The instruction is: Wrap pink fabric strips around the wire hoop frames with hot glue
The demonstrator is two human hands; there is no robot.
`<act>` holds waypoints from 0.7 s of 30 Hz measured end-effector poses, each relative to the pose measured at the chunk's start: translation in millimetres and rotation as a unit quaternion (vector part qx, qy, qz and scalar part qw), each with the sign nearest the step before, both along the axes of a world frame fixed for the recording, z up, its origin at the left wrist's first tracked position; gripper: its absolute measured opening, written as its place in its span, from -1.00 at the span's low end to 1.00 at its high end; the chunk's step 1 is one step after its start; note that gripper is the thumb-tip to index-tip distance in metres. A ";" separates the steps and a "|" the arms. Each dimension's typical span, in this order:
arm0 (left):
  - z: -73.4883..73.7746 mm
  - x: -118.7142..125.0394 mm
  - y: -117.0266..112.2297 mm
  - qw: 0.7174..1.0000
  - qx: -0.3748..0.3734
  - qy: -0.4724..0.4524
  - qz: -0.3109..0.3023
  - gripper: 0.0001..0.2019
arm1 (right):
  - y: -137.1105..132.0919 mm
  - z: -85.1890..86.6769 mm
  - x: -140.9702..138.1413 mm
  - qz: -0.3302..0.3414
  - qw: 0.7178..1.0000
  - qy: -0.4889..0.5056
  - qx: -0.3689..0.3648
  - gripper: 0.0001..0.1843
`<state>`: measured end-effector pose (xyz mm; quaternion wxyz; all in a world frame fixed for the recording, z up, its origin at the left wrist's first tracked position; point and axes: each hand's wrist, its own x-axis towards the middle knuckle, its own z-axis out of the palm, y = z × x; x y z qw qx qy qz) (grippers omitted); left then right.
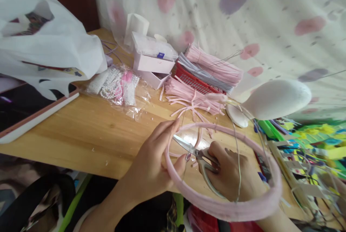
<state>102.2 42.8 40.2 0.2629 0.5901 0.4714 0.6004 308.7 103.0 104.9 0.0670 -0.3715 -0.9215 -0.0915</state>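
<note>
My left hand [155, 160] pinches the near-left rim of a pink wrapped hoop [238, 208], thumb and fingers closed on it. My right hand [229, 174] sits inside the hoop, gripping the handles of silver scissors [193, 148]. The blades are open and point left toward my left fingers, with a thin pink strip by them. A thin wire [238, 160] runs across the hoop over my right hand. Loose pink paper strips [189, 98] lie on the wooden table [89, 134] just behind the hoop.
A red basket [193, 80] with bundles of pink strips stands behind. A white box [152, 61], a clear bag of pearl beads [117, 86] and a white plastic bag [48, 41] lie at the left. A white foam shape [278, 98] and colourful clutter [310, 145] fill the right.
</note>
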 end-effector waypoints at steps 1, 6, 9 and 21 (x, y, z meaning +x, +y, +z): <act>0.2 2.5 -1.4 1.000 0.006 -0.014 0.012 -0.38 | -0.1 -3.9 1.1 -0.011 1.000 0.010 -0.018 -0.83; -0.2 18.1 -8.7 0.995 0.022 -0.056 0.076 -0.38 | -4.6 -26.6 6.9 -0.076 0.995 0.062 -0.022 -0.72; -3.0 26.5 -10.4 0.993 0.036 -0.076 0.086 -0.35 | -10.2 -28.5 7.6 -0.082 0.993 0.079 -0.039 -0.68; 2.8 43.2 -13.8 0.985 0.067 -0.095 0.130 -0.25 | -20.5 -29.9 7.8 -0.016 0.992 0.128 -0.018 -0.75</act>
